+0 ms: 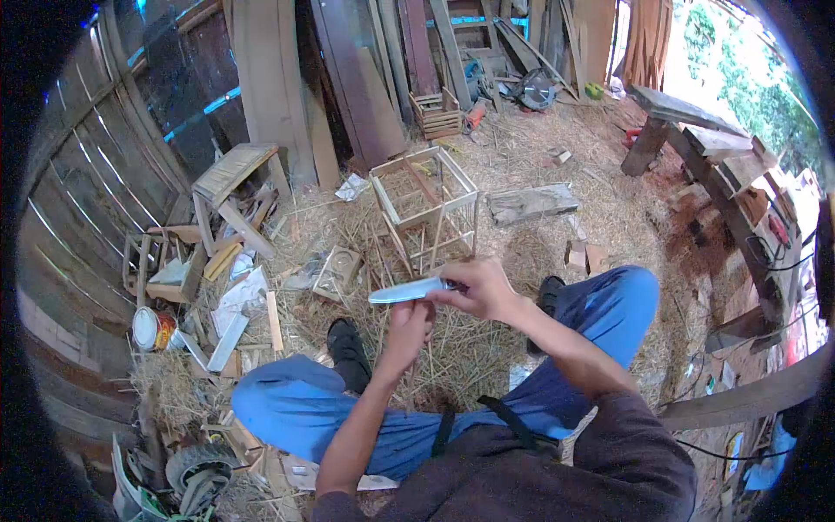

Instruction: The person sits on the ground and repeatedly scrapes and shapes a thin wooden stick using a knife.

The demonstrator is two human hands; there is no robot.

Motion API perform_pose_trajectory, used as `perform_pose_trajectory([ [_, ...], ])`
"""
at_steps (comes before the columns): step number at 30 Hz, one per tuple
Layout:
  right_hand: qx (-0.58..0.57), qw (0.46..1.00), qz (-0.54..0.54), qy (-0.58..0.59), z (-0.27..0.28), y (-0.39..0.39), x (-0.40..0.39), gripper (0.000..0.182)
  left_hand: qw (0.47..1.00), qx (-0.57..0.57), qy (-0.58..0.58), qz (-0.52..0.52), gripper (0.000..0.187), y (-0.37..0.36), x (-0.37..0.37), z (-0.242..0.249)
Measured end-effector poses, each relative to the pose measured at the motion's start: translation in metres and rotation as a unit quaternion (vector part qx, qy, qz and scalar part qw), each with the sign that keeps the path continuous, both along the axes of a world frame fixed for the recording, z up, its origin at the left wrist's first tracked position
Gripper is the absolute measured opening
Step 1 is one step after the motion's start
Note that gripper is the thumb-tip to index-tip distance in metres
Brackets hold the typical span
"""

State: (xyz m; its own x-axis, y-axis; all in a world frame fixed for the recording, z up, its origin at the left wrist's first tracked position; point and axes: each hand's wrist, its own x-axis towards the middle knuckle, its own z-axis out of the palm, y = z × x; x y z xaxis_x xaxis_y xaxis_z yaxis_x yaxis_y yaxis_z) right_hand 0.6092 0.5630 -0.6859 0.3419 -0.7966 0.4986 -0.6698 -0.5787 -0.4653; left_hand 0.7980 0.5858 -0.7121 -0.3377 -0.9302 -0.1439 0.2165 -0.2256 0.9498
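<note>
The right hand [478, 290] grips the handle of a knife [407, 291], fingers curled shut around it, blade pointing left. The left hand [409, 329] sits just below the blade, fingers bent up against it (whether they pinch anything I cannot tell). Beyond lie straw [452, 348] and a wooden frame [428, 204]; a can [153, 329] stands far left.

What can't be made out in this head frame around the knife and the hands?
- Knife handle: covered by the right hand.
- Whatever the left hand pinches below the blade: too small to tell.
- Tin can label: too small and blurred.
- Frame corners: blacked out by the lens rim.
</note>
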Motion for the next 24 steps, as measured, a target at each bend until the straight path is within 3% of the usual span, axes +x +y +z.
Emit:
perform_pose_trajectory([
  [5, -0.032, 0.997, 0.053, 0.036, 0.002, -0.006, -0.005, 0.034, 0.989, -0.079, -0.126, -0.023, 0.019, 0.001, 0.007, -0.01],
  [6, -0.047, 0.997, 0.049, 0.041, 0.004, -0.008, -0.005, 0.034, 0.996, -0.013, -0.083, 0.015, 0.019, 0.0, 0.001, -0.013],
  [11, -0.11, 0.992, 0.019, 0.056, 0.008, -0.008, -0.013, 0.033, 0.999, -0.012, -0.039, -0.029, 0.017, -0.004, 0.0, -0.003],
  [14, -0.105, 0.991, -0.042, 0.074, 0.013, -0.013, -0.024, 0.031, 1.0, 0.024, -0.007, 0.01, 0.017, 0.0, -0.004, 0.012],
  [16, -0.121, 0.976, -0.179, 0.006, 0.015, -0.03, -0.057, 0.03, 0.997, -0.003, -0.036, -0.074, 0.018, 0.009, 0.011, 0.015],
  [18, -0.045, 0.932, -0.351, -0.08, 0.038, -0.043, -0.09, 0.029, 0.993, -0.04, -0.021, -0.11, 0.026, 0.016, 0.013, 0.015],
  [21, -0.131, 0.931, -0.313, -0.134, 0.042, -0.032, -0.085, 0.029, 0.998, -0.035, -0.029, -0.039, 0.024, 0.003, 0.01, 0.021],
  [22, -0.071, 0.939, -0.326, -0.078, 0.029, -0.024, -0.076, 0.03, 0.999, -0.021, -0.012, -0.03, 0.026, -0.001, 0.01, 0.015],
  [24, -0.027, 0.981, -0.182, -0.055, 0.032, -0.003, -0.046, 0.033, 0.999, -0.01, -0.029, -0.027, 0.028, -0.002, 0.011, 0.01],
])
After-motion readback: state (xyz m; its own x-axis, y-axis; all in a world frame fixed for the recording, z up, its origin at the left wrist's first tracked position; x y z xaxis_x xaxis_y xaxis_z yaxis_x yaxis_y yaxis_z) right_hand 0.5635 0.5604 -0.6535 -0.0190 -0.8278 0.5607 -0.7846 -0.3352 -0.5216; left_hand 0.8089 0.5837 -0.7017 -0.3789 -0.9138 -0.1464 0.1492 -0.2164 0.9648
